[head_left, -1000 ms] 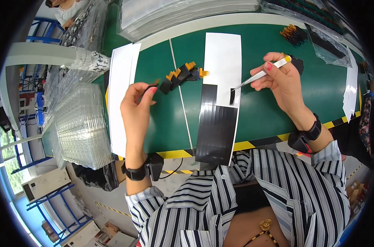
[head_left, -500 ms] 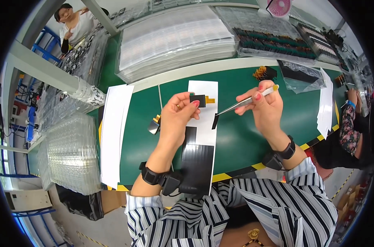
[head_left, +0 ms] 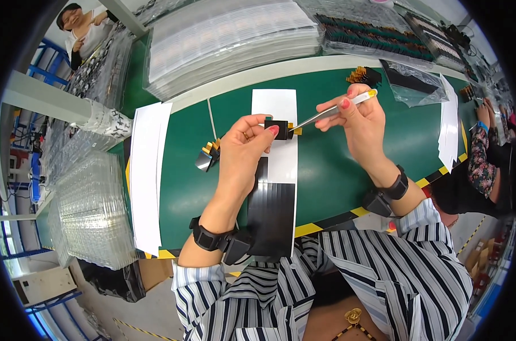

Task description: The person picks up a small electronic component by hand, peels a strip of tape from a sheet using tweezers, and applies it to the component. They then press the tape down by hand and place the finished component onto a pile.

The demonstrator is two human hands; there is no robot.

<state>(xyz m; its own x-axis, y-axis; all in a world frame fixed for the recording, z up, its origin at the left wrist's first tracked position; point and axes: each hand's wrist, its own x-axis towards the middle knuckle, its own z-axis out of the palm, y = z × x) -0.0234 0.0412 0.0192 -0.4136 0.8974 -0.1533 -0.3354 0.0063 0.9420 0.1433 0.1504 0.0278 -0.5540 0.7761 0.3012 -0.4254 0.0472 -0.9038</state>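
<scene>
Left hand (head_left: 239, 152) pinches a black part (head_left: 276, 131) with a gold tab (head_left: 298, 131) over the white strip (head_left: 275, 101); right hand (head_left: 361, 129) holds tweezers (head_left: 327, 114) (yellow-ended), tips near the tab.

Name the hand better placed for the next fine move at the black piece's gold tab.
Right, probably: the right hand holds tweezers with their tips by the gold tab, while the left hand holds the black piece.

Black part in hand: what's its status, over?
Left hand pinching the black part. Right hand holding tweezers, tips near the part's gold tab. No obstruction seen; similar parts lie left of left hand.
</scene>
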